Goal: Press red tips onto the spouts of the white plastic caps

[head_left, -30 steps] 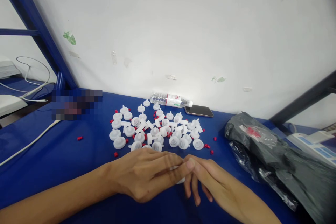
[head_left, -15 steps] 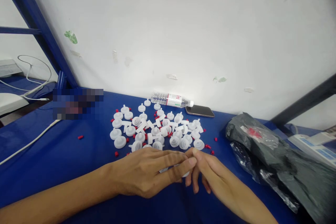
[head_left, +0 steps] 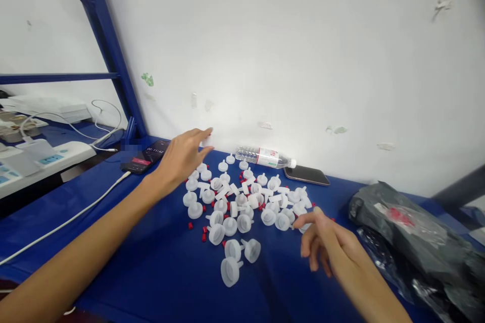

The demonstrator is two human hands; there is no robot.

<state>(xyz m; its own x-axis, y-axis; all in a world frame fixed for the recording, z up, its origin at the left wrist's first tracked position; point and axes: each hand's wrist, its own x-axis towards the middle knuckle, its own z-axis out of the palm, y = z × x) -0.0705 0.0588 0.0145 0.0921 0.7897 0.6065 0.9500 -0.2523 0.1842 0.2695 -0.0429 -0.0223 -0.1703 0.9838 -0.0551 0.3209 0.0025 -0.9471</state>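
Note:
Many white plastic spouted caps lie loosely heaped on the blue table, some upright and others on their sides. Small red tip caps are scattered among them. Above the heap's far left edge, my left hand is raised with thumb and fingers apart, holding nothing. My right hand hovers by the heap's right edge, fingers loosely bent and apart, with nothing seen in it. A few white caps, including a spouted cap lying on its side, sit nearest me.
A clear water bottle lies along the wall beside a dark phone. Another phone with a lit screen and a white cable is at left, near a power strip. A grey plastic bag fills the right side.
My hands, close together before, have parted: the left moved up and away over the far left, the right shifted right. Several white caps now show in front. The view has turned left.

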